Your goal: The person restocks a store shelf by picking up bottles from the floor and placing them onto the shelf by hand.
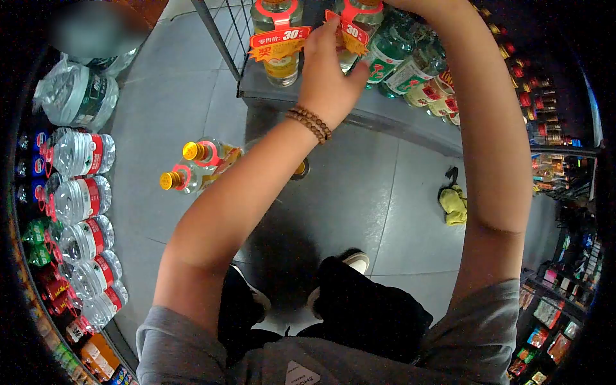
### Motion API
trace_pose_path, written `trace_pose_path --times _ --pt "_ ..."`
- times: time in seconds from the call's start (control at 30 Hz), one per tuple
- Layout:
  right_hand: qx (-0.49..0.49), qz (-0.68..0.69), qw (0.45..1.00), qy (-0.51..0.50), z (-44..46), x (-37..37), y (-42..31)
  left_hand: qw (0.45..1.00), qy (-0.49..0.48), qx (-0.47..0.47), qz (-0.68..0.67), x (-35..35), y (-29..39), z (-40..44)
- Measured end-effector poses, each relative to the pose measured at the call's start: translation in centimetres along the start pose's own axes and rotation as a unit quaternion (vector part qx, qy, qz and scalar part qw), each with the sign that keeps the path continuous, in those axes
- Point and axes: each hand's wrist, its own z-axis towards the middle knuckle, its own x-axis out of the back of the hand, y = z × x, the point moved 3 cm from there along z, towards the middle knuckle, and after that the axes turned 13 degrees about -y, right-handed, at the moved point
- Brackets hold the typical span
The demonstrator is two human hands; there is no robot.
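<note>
My left hand (330,80), with a brown beaded bracelet (310,122) on its wrist, reaches up to the shelf. Its fingers are stretched upward and its thumb stands apart. The fingertips overlap the red and yellow price tag (353,33) on the neck of a clear glass bottle (348,59). Left of it stands a similar bottle (282,72), upright, with a "30" price tag (280,43). My right hand (410,3) is mostly cut off by the top edge, near that tagged bottle's top; its fingers are hidden.
Two yellow-capped bottles (199,163) stand on the floor, partly behind my left forearm. Green bottles (391,48) fill the shelf (385,125) on the right. Large water jugs (83,154) line the left side. A yellow-green cloth-like item (453,205) lies on the floor.
</note>
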Motion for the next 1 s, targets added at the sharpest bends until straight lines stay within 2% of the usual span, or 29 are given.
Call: trace_pose_path --times 0.07,0.17,0.47,0.77,0.83,0.97,1.0 --pt "-0.043 0.018 0.993 -0.105 0.8 -0.2 0.1 1.000 -0.001 0.001 -0.009 0.1 -0.2 0.0" --pt "-0.019 0.033 0.993 -0.115 0.2 0.5 -0.1 1.000 0.003 -0.005 0.014 0.3 0.1 -0.2" --pt "0.052 0.091 0.988 -0.114 0.0 0.5 0.1 0.996 -0.061 0.047 -0.053 0.6 0.6 -0.9" --pt "0.040 0.069 0.991 -0.106 -0.1 0.5 -0.1 0.997 -0.059 0.043 -0.026 -0.2 0.2 -1.4" --pt "0.042 0.072 0.990 -0.112 -0.3 0.8 -0.3 0.970 -0.096 0.073 -0.210 -1.0 -0.7 -1.6" --pt "0.046 0.082 0.989 -0.112 -0.4 0.6 -0.1 0.972 -0.096 0.099 -0.189 -1.9 -1.7 -2.3" --pt "0.046 0.082 0.989 -0.112 -0.6 0.8 -0.3 0.963 -0.077 0.137 -0.220 -2.1 -1.9 -2.6"
